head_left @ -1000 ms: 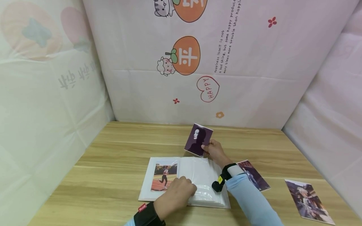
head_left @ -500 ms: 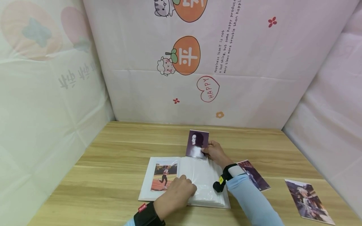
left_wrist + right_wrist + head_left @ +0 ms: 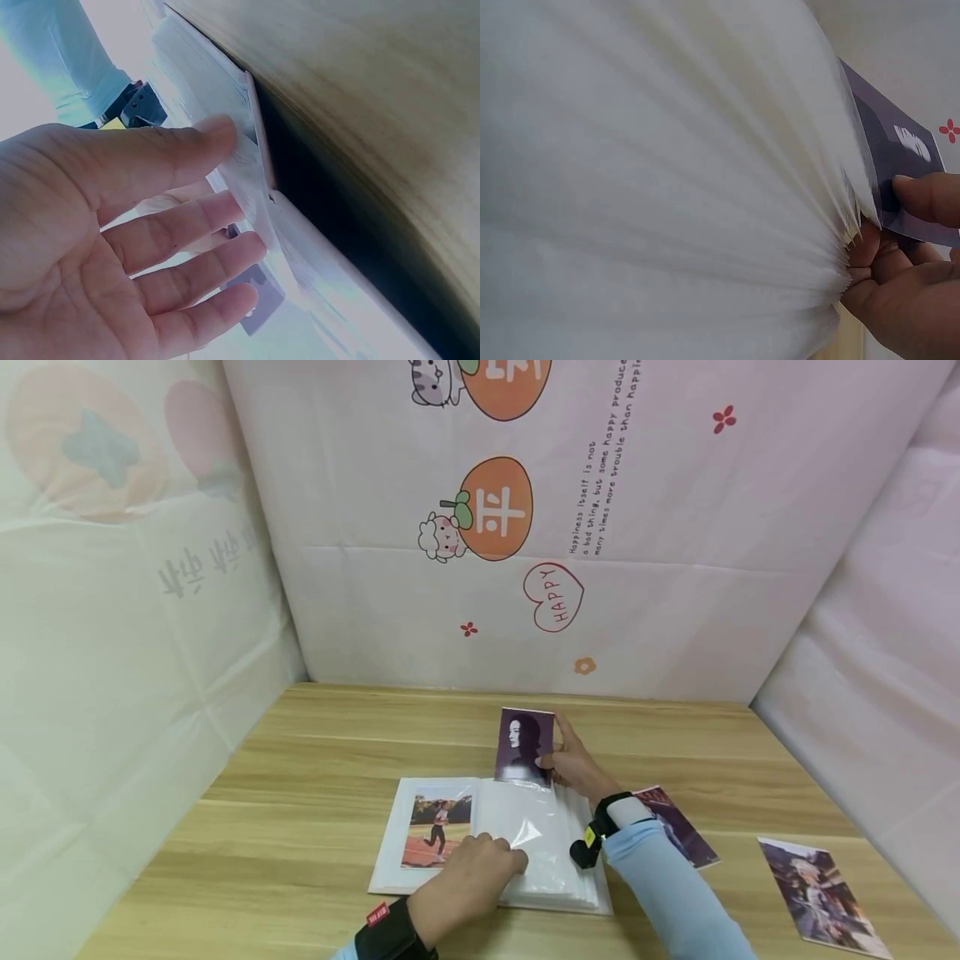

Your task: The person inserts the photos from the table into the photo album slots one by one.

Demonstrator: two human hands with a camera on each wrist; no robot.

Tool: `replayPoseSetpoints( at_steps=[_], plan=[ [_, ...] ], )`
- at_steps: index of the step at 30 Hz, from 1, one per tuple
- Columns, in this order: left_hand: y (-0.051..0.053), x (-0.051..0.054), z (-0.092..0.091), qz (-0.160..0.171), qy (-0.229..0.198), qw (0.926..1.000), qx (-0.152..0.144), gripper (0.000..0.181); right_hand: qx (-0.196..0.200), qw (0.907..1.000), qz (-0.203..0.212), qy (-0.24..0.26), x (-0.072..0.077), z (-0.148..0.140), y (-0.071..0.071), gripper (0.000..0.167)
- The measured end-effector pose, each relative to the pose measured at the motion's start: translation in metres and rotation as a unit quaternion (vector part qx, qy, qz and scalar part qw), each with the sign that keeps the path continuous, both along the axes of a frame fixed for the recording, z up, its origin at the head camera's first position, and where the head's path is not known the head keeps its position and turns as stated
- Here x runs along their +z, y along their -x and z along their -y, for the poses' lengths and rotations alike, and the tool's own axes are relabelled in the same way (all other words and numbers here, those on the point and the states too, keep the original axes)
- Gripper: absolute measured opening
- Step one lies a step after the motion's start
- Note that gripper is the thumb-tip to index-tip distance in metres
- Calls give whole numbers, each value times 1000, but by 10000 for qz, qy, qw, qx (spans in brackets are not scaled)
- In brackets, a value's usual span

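Observation:
An album lies spread on the table, a runner photo in its left page. My right hand pinches the right edge of a dark purple photo at the top of the right page; the photo's lower end lies within the clear sleeve's mouth. The right wrist view shows the thumb on the purple photo, with curled fingers beside the page edges. My left hand rests on the album near its middle; in the left wrist view the left hand has loosely extended fingers, the thumb against the pages.
On the wooden table, one photo lies right of the album, partly behind the right forearm. Another photo lies farther right. Printed white cloth stands behind the table and along both sides.
The purple photo has turned from tilted to nearly upright and moved down to the sleeve's mouth. A right-hand finger now extends up along its edge. The left hand has barely moved.

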State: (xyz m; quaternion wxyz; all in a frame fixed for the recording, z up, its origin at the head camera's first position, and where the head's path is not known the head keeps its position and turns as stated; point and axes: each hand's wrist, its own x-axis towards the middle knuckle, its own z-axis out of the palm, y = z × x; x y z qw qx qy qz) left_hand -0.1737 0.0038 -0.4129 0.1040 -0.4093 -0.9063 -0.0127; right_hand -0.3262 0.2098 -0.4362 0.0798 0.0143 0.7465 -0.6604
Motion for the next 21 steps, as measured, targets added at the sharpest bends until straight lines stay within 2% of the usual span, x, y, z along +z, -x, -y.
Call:
replayPoseSetpoints(
  at_steps=[8, 15, 21],
  plan=[
    [0, 0, 1, 84, 30, 10000, 2, 34, 416, 9989, -216, 12, 0, -1, 0, 106],
    [-2, 1, 2, 142, -42, 9999, -26, 32, 486, 9983, -300, -109, -4, -3, 1, 103],
    [-2, 1, 2, 92, -57, 9999, -71, 33, 768, 9957, -514, 41, -2, -6, -2, 89]
  ],
)
